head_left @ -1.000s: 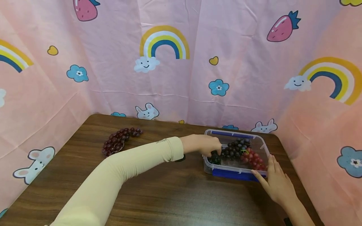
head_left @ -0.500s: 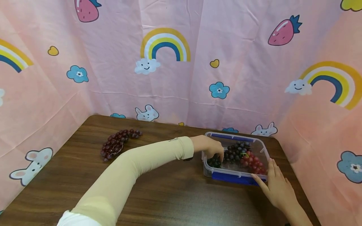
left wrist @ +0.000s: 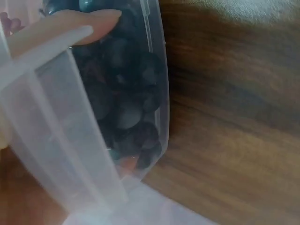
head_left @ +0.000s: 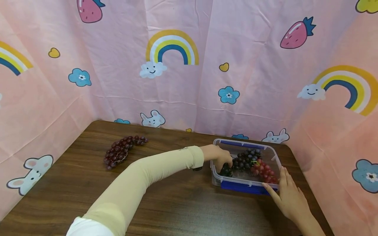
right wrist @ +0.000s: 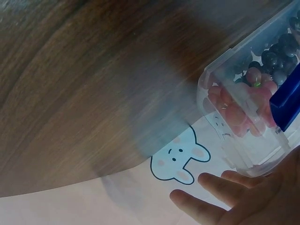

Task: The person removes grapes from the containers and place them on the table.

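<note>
A clear plastic food box (head_left: 249, 182) with blue side clips stands at the table's right. My left hand (head_left: 222, 158) reaches over its left wall and grips a bunch of dark grapes (head_left: 226, 170) inside. In the left wrist view its thumb (left wrist: 101, 26) lies across the dark grapes (left wrist: 126, 110), seen through the wall; the other fingers are mostly hidden. Beside that bunch lie blue-black grapes (head_left: 245, 159) and a red bunch (head_left: 264, 169). My right hand (head_left: 290, 195) rests at the box's near right corner, fingers extended along the right side and thumb at the front rim.
A bunch of dark red grapes (head_left: 120, 150) lies at the back left of the brown wooden table (head_left: 177, 203). Pink printed cloth (head_left: 183, 88) hangs behind the table and along both sides. The left forearm in a pale sleeve (head_left: 141, 180) crosses over the table.
The left hand has shifted slightly down and about the dark grapes at the box's left end, its forearm moving right. The right hand stays at the corner. The head view has tilted slightly.
</note>
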Demonstrator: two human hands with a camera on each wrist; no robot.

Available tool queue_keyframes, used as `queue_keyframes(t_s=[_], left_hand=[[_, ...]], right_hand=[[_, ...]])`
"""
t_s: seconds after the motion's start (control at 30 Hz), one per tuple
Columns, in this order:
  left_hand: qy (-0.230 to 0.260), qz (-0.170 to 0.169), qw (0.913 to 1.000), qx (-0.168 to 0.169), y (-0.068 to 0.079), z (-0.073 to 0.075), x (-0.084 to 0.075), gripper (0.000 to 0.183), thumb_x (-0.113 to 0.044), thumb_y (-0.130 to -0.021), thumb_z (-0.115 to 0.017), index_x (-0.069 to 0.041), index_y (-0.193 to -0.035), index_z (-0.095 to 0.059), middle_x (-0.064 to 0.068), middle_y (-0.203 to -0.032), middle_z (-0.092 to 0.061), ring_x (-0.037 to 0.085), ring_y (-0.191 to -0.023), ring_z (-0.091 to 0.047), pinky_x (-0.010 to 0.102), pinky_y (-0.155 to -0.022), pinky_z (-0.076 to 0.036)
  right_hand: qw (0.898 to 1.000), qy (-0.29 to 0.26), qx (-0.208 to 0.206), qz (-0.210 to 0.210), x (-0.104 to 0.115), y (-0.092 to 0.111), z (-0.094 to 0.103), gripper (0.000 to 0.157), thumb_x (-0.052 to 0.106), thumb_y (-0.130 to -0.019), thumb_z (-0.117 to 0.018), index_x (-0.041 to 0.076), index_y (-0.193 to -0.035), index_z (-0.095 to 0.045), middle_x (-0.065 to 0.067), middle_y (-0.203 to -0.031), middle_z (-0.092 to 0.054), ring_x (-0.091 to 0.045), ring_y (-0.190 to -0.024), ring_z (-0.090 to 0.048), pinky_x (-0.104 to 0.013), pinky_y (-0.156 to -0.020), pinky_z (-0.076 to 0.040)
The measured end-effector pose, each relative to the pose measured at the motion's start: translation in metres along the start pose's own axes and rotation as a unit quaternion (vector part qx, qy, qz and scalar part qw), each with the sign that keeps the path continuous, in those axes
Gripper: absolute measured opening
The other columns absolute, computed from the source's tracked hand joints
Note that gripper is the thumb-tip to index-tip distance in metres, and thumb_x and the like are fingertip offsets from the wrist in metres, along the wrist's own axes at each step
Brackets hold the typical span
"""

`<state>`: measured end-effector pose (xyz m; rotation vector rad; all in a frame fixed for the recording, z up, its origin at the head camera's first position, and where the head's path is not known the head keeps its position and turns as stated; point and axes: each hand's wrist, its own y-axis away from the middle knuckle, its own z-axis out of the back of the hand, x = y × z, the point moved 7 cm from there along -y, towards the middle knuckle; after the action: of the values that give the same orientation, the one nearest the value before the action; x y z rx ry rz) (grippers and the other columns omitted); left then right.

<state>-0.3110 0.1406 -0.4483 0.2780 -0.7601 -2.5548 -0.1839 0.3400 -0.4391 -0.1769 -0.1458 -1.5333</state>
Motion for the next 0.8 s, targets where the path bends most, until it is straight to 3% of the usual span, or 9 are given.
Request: queue_keyframes(t_s=[0.13,0.2,0.4,0.6,0.67,0.8], left_hand=[[0.011,0.011,0.9997,-0.02,-0.002,-0.003,0.002,0.058,-0.029,-0.098,-0.078,-0.021,-0.152,-0.059,-0.001,-0.153,-0.054,0.014,-0.128,-0.051,0.029,-0.084,-0.048],[0.004,0.008,0.9993,-0.035,-0.003,-0.003,0.002,0.055,-0.033,-0.098,-0.078,-0.021,-0.149,-0.061,-0.001,-0.148,-0.058,0.014,-0.126,-0.054,0.029,-0.082,-0.049],[0.023,-0.018,0.9973,-0.067,-0.002,-0.001,0.001,0.055,-0.037,-0.101,-0.074,-0.019,-0.151,-0.058,-0.002,-0.149,-0.06,0.014,-0.128,-0.062,0.03,-0.089,-0.054],[0.044,-0.031,0.995,-0.084,0.003,0.005,-0.001,0.062,-0.033,-0.106,-0.066,-0.021,-0.163,-0.043,-0.004,-0.159,-0.053,0.015,-0.141,-0.055,0.032,-0.1,-0.052],[0.049,-0.031,0.9943,-0.089,0.004,0.006,-0.001,0.059,-0.03,-0.107,-0.065,-0.021,-0.161,-0.045,-0.003,-0.157,-0.055,0.014,-0.137,-0.057,0.029,-0.094,-0.051],[0.071,-0.036,0.9919,-0.099,0.005,0.008,-0.002,0.047,-0.027,-0.107,-0.066,-0.019,-0.151,-0.053,0.002,-0.144,-0.063,0.013,-0.114,-0.065,0.028,-0.077,-0.045]], right_hand=[[1.0,0.0,0.003,-0.002,0.0,0.0,-0.001,0.106,0.062,-0.108,-0.047,-0.021,-0.159,-0.006,-0.047,-0.161,-0.019,-0.065,-0.142,-0.033,-0.085,-0.099,-0.035],[1.0,-0.001,0.002,-0.001,0.0,0.0,-0.001,0.106,0.062,-0.108,-0.047,-0.021,-0.159,-0.006,-0.047,-0.161,-0.019,-0.065,-0.142,-0.033,-0.084,-0.099,-0.036],[1.0,-0.003,-0.004,0.001,-0.001,0.001,-0.001,0.105,0.061,-0.108,-0.047,-0.021,-0.159,-0.006,-0.047,-0.161,-0.019,-0.065,-0.141,-0.034,-0.084,-0.099,-0.036],[1.0,-0.001,-0.006,0.007,0.0,0.0,0.001,0.104,0.06,-0.108,-0.047,-0.022,-0.159,-0.007,-0.048,-0.16,-0.02,-0.066,-0.14,-0.036,-0.083,-0.098,-0.038],[1.0,-0.002,-0.006,0.007,0.001,-0.001,0.002,0.105,0.06,-0.108,-0.047,-0.022,-0.159,-0.007,-0.048,-0.16,-0.02,-0.066,-0.14,-0.036,-0.083,-0.098,-0.038],[1.0,-0.006,-0.001,0.004,0.001,-0.001,0.002,0.105,0.061,-0.108,-0.047,-0.021,-0.159,-0.005,-0.048,-0.16,-0.019,-0.067,-0.14,-0.035,-0.084,-0.099,-0.037]])
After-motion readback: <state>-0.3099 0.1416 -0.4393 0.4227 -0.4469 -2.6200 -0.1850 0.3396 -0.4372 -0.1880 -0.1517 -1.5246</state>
